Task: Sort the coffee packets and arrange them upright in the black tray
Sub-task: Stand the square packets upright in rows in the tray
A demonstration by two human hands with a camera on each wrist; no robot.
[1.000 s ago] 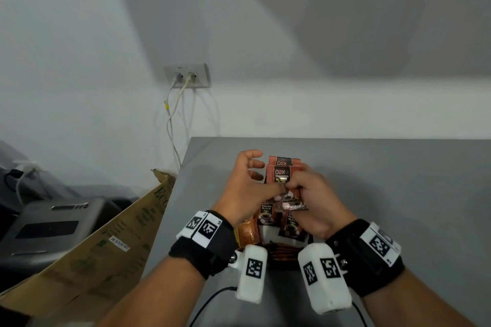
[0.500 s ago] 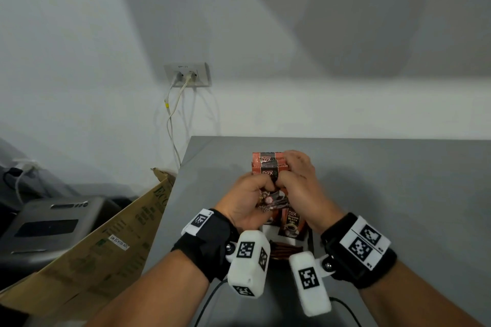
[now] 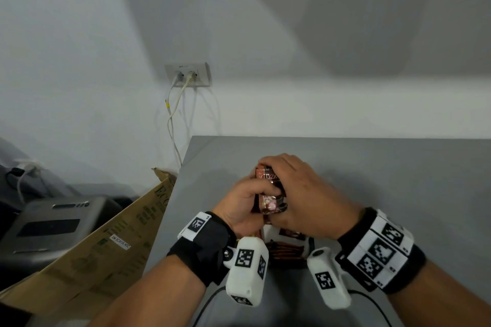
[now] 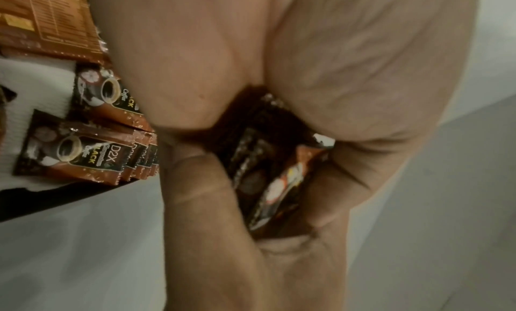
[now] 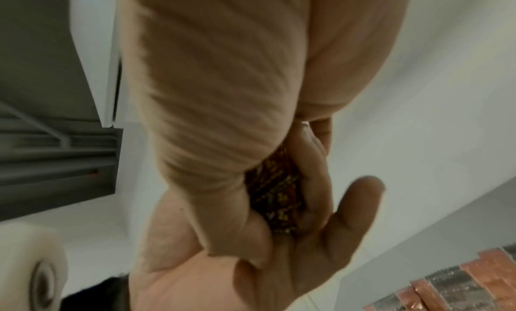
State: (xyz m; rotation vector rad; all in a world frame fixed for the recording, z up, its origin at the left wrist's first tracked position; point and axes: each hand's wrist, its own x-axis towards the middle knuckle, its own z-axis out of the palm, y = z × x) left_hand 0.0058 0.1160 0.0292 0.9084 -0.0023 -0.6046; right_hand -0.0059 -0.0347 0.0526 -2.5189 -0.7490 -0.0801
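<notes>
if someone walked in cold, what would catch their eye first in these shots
Both hands meet at the middle of the grey table, the left hand and right hand gripping one bundle of coffee packets between them. Just below them more packets lie fanned out on a white sheet in the black tray. Off the table's left edge leans a cardboard box.

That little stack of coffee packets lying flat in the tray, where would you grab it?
Probably by its two long edges, from above: the flat stack of packets lies fanned on the white liner, so pinching across the narrow width should keep it together.
</notes>
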